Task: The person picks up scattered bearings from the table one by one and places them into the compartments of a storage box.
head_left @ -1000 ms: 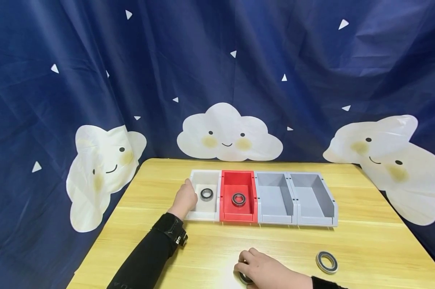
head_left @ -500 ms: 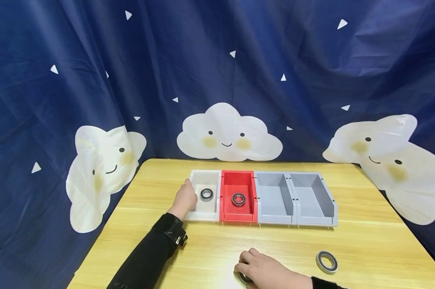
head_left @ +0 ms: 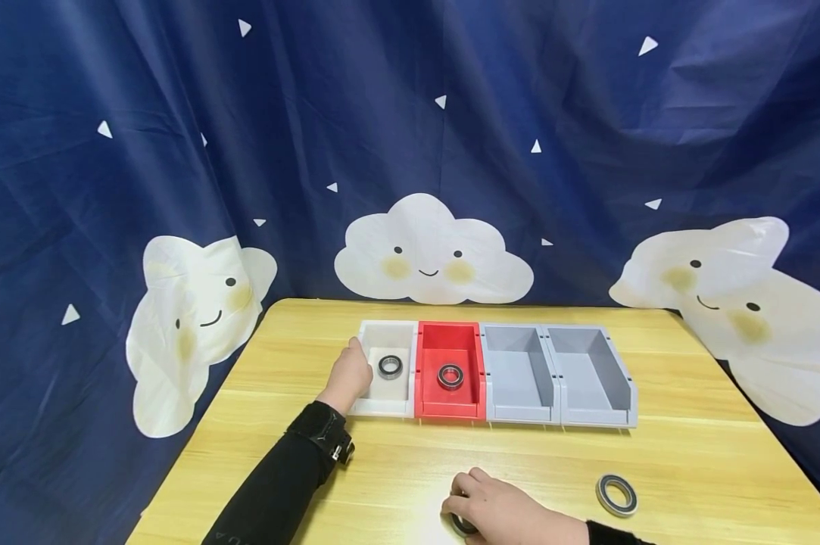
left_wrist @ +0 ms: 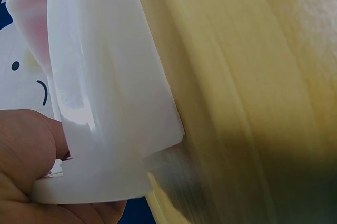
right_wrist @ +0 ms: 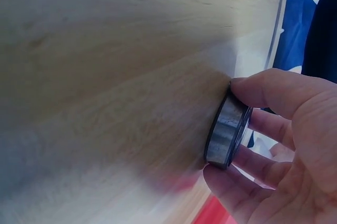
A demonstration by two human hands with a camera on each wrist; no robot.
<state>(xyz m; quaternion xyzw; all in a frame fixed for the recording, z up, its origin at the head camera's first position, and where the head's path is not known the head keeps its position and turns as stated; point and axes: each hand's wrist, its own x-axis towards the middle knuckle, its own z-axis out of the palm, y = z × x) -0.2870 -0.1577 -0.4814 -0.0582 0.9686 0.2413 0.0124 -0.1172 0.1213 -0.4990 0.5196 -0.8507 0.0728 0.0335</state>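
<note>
My left hand (head_left: 348, 376) grips the left side wall of the white bin (head_left: 384, 408), its thumb over the rim in the left wrist view, where the bin's wall (left_wrist: 105, 76) fills the middle. A ball bearing (head_left: 390, 367) lies inside that bin. Near the front of the table, my right hand (head_left: 501, 511) pinches another ball bearing (right_wrist: 227, 129) between thumb and fingers, close against the wood. Most of this bearing is hidden under the fingers in the head view. One more bearing (head_left: 616, 495) lies flat on the table to the right of this hand.
Beside the white bin stands a red bin (head_left: 450, 409) with a bearing (head_left: 450, 376) in it. Two grey bins (head_left: 522, 412) continue the row to the right. A blue curtain (head_left: 410, 113) with cloud faces hangs behind the wooden table (head_left: 689, 424).
</note>
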